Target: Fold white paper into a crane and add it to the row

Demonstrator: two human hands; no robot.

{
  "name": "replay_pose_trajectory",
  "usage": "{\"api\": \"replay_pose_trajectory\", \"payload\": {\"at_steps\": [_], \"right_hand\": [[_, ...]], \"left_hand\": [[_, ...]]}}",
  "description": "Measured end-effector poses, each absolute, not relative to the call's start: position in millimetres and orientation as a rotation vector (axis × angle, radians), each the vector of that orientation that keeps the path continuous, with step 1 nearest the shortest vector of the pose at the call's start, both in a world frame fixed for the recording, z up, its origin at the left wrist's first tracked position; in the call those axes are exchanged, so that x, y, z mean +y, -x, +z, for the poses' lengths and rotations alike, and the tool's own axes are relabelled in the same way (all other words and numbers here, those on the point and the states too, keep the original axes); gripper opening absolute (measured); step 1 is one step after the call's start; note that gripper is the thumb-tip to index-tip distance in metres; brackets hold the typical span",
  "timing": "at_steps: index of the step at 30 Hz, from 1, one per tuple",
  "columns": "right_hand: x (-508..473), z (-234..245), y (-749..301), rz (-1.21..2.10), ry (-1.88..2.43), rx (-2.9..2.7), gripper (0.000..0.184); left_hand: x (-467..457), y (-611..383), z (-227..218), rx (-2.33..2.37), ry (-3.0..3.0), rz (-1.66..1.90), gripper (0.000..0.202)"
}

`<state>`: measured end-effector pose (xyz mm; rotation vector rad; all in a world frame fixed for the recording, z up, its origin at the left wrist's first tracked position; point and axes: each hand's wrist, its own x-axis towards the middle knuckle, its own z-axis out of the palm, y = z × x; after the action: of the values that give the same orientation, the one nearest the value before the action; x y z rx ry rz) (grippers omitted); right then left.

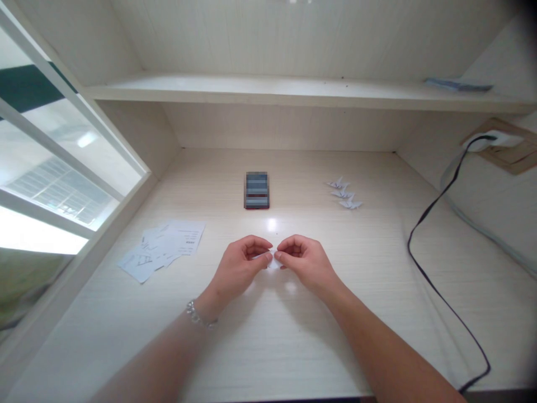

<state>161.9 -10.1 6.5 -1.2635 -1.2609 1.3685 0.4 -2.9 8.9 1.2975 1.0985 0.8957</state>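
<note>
In the head view, the left hand (241,262) and the right hand (309,261) meet near the centre, each pinching a small piece of white paper (274,261) between thumb and curled fingers. The paper sits just above or on the surface (268,352); which one cannot be told, and the fingers hide most of its creases. Work this small likely calls for a light, even pinch: one hand steadies while the other shapes, edges matched before any crease is pressed, since tugging both ways could tear the paper. Bracing the fingertips on the surface should help steadiness. From the paper, loose printed sheets (189,236) lie at 9 o'clock, a smartphone (257,190) near 12, and three folded paper cranes (343,195) between 1 and 2, all well apart from the hands.
</note>
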Motion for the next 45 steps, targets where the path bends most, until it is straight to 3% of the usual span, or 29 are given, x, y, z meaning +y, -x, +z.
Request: {"api": "replay_pose_trajectory", "payload": {"at_steps": [45], "right_hand": [[-8.0,5.3,-164.2,1.384,1.206,-1.235,0.016]], "left_hand": [[-1.8,1.6,17.3,1.080,-1.192,0.899,0.018]]}}
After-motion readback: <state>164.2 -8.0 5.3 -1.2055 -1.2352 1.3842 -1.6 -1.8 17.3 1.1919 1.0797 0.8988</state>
